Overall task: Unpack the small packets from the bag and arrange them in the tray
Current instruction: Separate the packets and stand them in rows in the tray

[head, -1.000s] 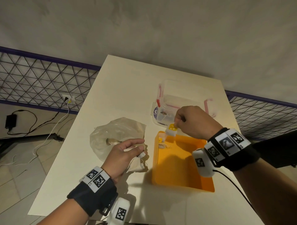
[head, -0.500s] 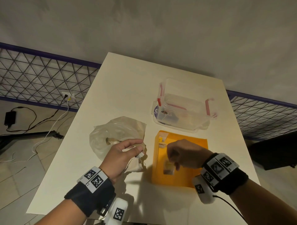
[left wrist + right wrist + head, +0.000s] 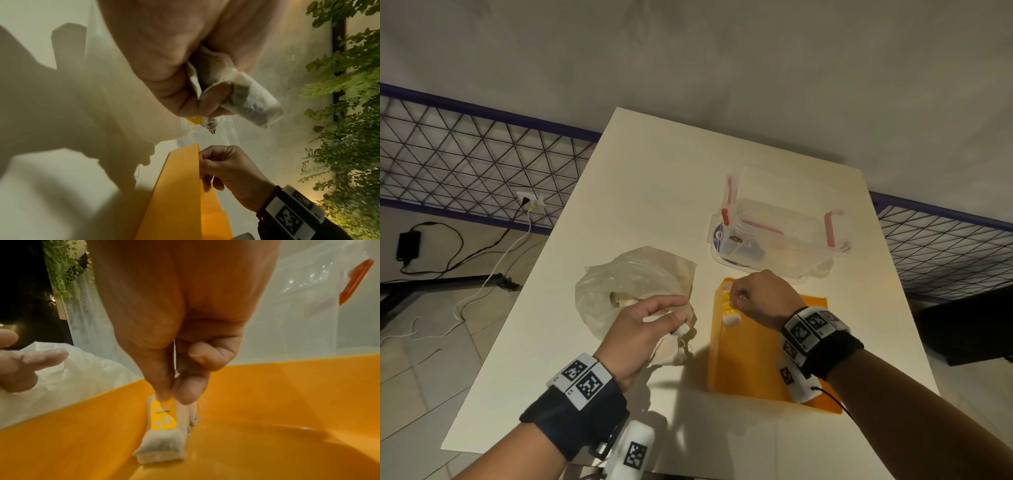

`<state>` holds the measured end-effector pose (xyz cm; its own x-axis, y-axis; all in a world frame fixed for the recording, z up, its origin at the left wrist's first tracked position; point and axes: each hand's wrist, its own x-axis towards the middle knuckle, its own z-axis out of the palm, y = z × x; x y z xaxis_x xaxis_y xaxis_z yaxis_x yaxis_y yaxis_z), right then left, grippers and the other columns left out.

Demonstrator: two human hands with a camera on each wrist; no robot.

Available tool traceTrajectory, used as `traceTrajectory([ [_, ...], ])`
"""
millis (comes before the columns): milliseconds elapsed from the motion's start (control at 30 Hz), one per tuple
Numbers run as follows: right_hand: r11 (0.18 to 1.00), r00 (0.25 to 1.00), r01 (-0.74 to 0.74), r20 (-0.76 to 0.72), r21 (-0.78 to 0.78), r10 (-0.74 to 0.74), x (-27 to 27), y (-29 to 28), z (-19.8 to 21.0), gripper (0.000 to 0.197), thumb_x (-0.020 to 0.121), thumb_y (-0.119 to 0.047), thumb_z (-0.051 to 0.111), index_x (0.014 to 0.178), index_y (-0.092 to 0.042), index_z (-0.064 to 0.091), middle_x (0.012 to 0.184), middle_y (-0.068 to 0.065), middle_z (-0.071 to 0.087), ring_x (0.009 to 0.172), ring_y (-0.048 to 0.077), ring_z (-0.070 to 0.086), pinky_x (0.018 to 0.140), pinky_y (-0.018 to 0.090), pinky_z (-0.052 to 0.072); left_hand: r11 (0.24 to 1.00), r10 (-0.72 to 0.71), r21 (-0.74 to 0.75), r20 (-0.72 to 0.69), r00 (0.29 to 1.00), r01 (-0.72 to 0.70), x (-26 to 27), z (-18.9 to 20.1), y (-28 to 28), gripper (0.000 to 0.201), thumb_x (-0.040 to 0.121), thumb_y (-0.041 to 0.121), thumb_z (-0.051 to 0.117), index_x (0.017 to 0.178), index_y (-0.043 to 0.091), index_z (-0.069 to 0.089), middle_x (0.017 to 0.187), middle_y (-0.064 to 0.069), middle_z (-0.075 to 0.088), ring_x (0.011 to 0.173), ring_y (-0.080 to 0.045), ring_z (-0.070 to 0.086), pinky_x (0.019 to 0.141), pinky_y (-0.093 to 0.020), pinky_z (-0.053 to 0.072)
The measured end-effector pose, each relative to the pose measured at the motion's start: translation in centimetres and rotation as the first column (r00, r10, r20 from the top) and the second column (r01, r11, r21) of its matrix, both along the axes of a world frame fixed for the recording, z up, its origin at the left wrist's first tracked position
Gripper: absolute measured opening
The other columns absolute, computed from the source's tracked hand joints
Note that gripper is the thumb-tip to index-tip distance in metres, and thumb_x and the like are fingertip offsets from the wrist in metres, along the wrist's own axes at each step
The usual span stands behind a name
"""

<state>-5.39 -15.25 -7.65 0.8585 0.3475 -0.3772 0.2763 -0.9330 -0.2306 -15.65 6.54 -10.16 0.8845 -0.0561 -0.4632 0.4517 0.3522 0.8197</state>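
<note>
My right hand [image 3: 736, 303] [image 3: 174, 395] pinches the top of a small packet [image 3: 732, 318] [image 3: 164, 418], a tea bag with a yellow tag. It hangs inside the orange tray [image 3: 760, 363] [image 3: 277, 402] near the left wall, with its lower end at the tray floor. Another pale packet [image 3: 726, 287] lies in the tray's far left corner, partly hidden by the hand. My left hand [image 3: 681, 320] [image 3: 205, 100] grips a second tea bag [image 3: 682, 330] [image 3: 251, 99] just above the crumpled clear plastic bag [image 3: 626, 277] [image 3: 72, 374], left of the tray.
A clear plastic box with red clips [image 3: 784, 236] [image 3: 308, 305] stands just behind the tray. The white table [image 3: 647, 192] ends close behind it and at my near side. A wire fence and cables lie beyond the table's left edge.
My right hand brought its packet from the tray's far edge down into the tray, toward me and then back a little. The left hand stayed at the bag with its packet.
</note>
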Motion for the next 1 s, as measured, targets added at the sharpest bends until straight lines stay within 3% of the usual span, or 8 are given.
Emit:
traceTrajectory([
  [167,0.998,0.998,0.048,0.028,0.032,-0.049,0.2,0.6,-0.1,0.019,0.090,-0.020,0.053,0.085,-0.016,0.071,0.087,0.003,0.070,0.079,0.020,0.061,0.072,0.038,0.055,1.000,-0.002,0.031,0.021,1.000,0.001,0.1,0.0,0.1,0.023,0.081,0.017,0.077,0.104,0.020,0.076,0.104,-0.023,0.071,0.078,-0.024,0.065,0.082,-0.049,0.050],
  [233,0.993,0.996,0.094,-0.001,0.074,-0.094,0.3,0.6,-0.1,0.018,0.089,-0.017,0.053,0.081,-0.011,0.069,0.080,0.005,0.070,0.071,0.019,0.065,0.070,0.038,0.057,0.999,0.004,0.038,0.024,1.000,-0.005,0.1,0.1,0.1,0.022,0.082,0.015,0.076,0.104,0.020,0.076,0.105,-0.024,0.070,0.079,-0.024,0.066,0.085,-0.050,0.050],
  [367,0.972,0.983,0.182,-0.056,0.145,-0.176,0.3,0.4,-0.4,0.017,0.087,-0.012,0.054,0.076,-0.007,0.066,0.070,0.006,0.071,0.051,0.013,0.069,0.064,0.038,0.061,1.000,0.003,0.011,0.011,1.000,-0.004,0.2,0.2,0.1,0.020,0.085,0.012,0.072,0.104,0.018,0.076,0.101,-0.025,0.070,0.072,-0.023,0.064,0.077,-0.044,0.051],
  [567,0.932,0.953,0.300,-0.101,0.206,-0.284,-0.1,0.3,-0.9,0.014,0.090,-0.010,0.055,0.080,-0.006,0.063,0.073,0.010,0.071,0.052,0.014,0.070,0.060,0.038,0.061,0.995,0.010,-0.103,-0.073,0.997,-0.017,0.3,0.5,0.0,0.026,0.080,0.019,0.071,0.105,0.012,0.074,0.088,-0.018,0.069,0.062,-0.025,0.059,0.066,-0.035,0.041],
  [733,0.885,0.920,0.389,-0.144,0.254,-0.364,-0.5,0.0,-1.5,0.010,0.089,-0.012,0.060,0.084,-0.010,0.052,0.070,0.009,0.070,0.053,0.015,0.070,0.053,0.030,0.058,0.986,0.021,-0.160,-0.083,0.996,-0.034,0.4,0.7,0.1,0.032,0.079,0.020,0.068,0.107,0.004,0.072,0.098,-0.027,0.069,0.064,-0.028,0.061,0.060,-0.031,0.042],
  [867,0.892,0.924,0.377,-0.162,0.248,-0.346,-0.9,-0.1,-0.9,0.015,0.088,-0.017,0.065,0.082,-0.005,0.060,0.070,0.008,0.072,0.058,0.016,0.072,0.056,0.029,0.058,0.982,0.030,-0.184,-0.080,0.996,-0.044,0.5,0.8,0.1,0.032,0.081,0.017,0.064,0.108,0.000,0.070,0.104,-0.031,0.068,0.068,-0.029,0.064,0.060,-0.030,0.043],
  [1000,0.928,0.952,0.300,-0.124,0.221,-0.279,-1.4,-0.4,0.6,0.023,0.088,-0.024,0.067,0.074,-0.006,0.066,0.063,0.003,0.069,0.060,0.016,0.070,0.057,0.025,0.049,0.958,0.042,-0.280,-0.090,0.995,-0.066,0.5,1.1,0.0,0.026,0.092,0.005,0.052,0.111,-0.005,0.066,0.102,-0.032,0.067,0.072,-0.029,0.070,0.059,-0.030,0.050],
])
